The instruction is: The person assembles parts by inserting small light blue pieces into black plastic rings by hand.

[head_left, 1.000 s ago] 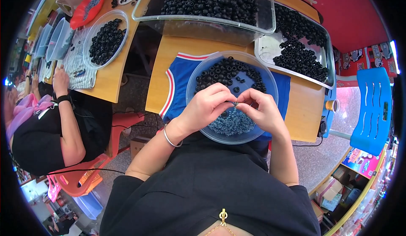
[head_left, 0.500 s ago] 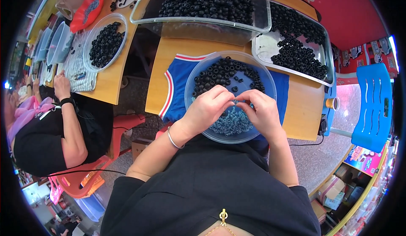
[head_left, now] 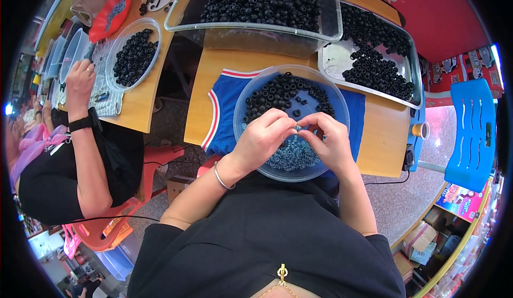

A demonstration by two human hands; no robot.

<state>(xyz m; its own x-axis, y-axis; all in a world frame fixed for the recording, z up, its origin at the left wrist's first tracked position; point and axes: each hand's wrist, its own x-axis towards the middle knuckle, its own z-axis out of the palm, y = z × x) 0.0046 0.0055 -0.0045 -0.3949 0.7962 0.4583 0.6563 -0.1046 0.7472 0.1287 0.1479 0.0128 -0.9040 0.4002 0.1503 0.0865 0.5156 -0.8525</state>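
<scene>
Over a round clear basin [head_left: 347, 129], my left hand [head_left: 262, 140] and my right hand [head_left: 332, 140] meet fingertip to fingertip. Between their pinched fingers shows a small silvery piece [head_left: 297, 128], too small to name surely. Both hands are closed on it. Black ring-shaped pieces [head_left: 278, 88] with holes lie in the far half of the basin. In its near half is a heap of small teal-grey pieces [head_left: 293, 158], partly covered by my hands. The basin rests on a blue cloth [head_left: 220, 103] with red and white trim.
Beyond the basin stands a large clear bin [head_left: 251, 26] full of black pieces. To its right is a metal tray [head_left: 334, 57] with more. At left, a co-worker's hand [head_left: 80, 79] is raised beside another round tub [head_left: 156, 49]. A blue chair [head_left: 470, 137] stands right.
My hands stay nearly in place, the small piece now showing more clearly between my fingertips. The co-worker's forearm and hand have moved up and slightly right.
</scene>
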